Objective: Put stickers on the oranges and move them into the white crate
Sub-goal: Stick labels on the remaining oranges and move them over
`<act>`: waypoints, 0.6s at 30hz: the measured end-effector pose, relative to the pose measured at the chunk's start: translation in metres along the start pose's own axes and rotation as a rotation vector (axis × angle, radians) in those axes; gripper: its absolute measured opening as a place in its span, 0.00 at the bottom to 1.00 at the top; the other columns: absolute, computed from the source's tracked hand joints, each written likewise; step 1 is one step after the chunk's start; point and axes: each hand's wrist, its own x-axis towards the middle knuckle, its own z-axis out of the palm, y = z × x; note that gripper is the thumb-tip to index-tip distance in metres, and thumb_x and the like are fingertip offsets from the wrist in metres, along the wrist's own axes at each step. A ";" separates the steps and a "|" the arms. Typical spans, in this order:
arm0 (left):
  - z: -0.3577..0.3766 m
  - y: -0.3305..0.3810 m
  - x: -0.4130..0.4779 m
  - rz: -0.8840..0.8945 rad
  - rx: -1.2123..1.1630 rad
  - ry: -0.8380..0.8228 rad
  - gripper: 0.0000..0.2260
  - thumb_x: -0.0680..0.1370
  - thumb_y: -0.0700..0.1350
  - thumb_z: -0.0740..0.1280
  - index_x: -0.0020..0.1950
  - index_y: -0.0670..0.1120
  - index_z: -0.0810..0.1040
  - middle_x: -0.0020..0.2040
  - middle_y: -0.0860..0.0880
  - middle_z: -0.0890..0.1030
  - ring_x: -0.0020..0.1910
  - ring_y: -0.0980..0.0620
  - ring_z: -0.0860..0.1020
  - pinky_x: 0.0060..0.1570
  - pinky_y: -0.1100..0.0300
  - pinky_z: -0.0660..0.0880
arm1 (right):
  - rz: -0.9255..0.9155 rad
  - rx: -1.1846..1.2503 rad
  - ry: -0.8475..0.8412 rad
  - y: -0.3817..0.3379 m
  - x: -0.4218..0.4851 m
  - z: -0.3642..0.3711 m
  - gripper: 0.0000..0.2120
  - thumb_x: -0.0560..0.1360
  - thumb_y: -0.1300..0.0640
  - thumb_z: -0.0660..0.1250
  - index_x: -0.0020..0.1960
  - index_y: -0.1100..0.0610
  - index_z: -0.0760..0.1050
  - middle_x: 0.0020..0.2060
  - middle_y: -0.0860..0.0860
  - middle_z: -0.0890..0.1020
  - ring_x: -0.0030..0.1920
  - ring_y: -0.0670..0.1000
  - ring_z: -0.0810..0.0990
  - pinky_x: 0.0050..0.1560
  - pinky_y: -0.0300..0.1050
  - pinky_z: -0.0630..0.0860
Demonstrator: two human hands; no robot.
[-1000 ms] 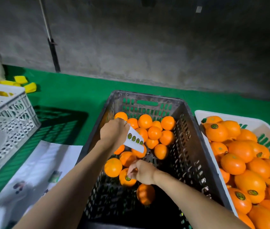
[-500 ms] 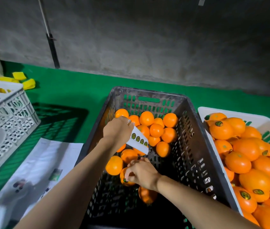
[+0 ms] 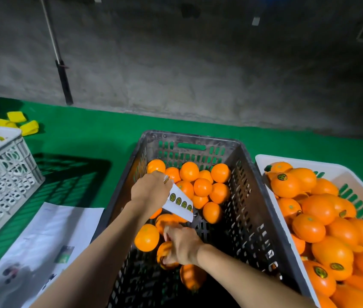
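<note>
A dark grey crate in the middle holds several loose oranges. My left hand hovers inside it and grips a white sticker strip with a row of green round stickers. Lower down, my right hand curls round one orange near the crate's floor. The white crate on the right is piled with oranges, some showing green stickers.
A white lattice crate stands at the left. Printed paper sheets lie on the green mat in front of it. Yellow pieces lie at the back left. A concrete wall rises behind, with a dark pole leaning on it.
My right hand has closed round the orange it was touching and shifted slightly toward me. My left hand and the sticker strip have stayed about where they were.
</note>
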 end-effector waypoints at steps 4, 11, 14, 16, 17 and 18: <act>0.002 -0.001 0.003 -0.005 0.011 -0.003 0.14 0.83 0.55 0.59 0.43 0.48 0.67 0.34 0.51 0.71 0.30 0.54 0.71 0.27 0.59 0.62 | 0.065 -0.295 -0.224 -0.006 0.004 0.002 0.34 0.74 0.43 0.69 0.77 0.45 0.61 0.73 0.57 0.63 0.70 0.64 0.68 0.71 0.62 0.61; 0.000 0.002 0.001 -0.006 0.004 -0.007 0.17 0.83 0.55 0.60 0.37 0.50 0.65 0.33 0.50 0.72 0.29 0.52 0.71 0.26 0.59 0.62 | 0.023 -0.530 -0.284 -0.021 0.004 0.006 0.37 0.79 0.46 0.63 0.79 0.56 0.49 0.72 0.60 0.69 0.71 0.64 0.68 0.67 0.68 0.65; -0.003 0.002 0.000 -0.006 0.000 0.011 0.16 0.83 0.55 0.60 0.38 0.49 0.67 0.31 0.49 0.71 0.29 0.51 0.70 0.27 0.58 0.62 | 0.022 -0.513 -0.237 -0.018 -0.002 -0.001 0.38 0.78 0.38 0.62 0.80 0.52 0.51 0.73 0.59 0.69 0.72 0.64 0.67 0.67 0.62 0.67; -0.005 0.003 -0.001 -0.004 -0.016 0.042 0.18 0.83 0.54 0.59 0.36 0.49 0.65 0.31 0.49 0.70 0.28 0.51 0.68 0.27 0.58 0.61 | 0.036 -0.328 -0.223 -0.010 -0.007 -0.007 0.35 0.77 0.36 0.61 0.79 0.48 0.58 0.75 0.56 0.65 0.74 0.62 0.63 0.70 0.57 0.66; -0.007 0.004 -0.001 -0.005 -0.025 0.066 0.19 0.83 0.54 0.59 0.35 0.49 0.64 0.31 0.49 0.69 0.28 0.51 0.68 0.27 0.58 0.60 | 0.060 -0.193 -0.202 -0.006 -0.008 -0.011 0.32 0.76 0.36 0.62 0.76 0.47 0.63 0.74 0.55 0.68 0.74 0.62 0.65 0.68 0.54 0.66; -0.008 0.005 -0.001 -0.006 -0.036 0.098 0.18 0.84 0.54 0.58 0.35 0.49 0.64 0.31 0.49 0.70 0.29 0.51 0.69 0.27 0.58 0.61 | 0.098 -0.044 -0.168 -0.003 -0.008 -0.015 0.29 0.75 0.35 0.62 0.73 0.46 0.68 0.70 0.54 0.72 0.71 0.62 0.69 0.65 0.52 0.69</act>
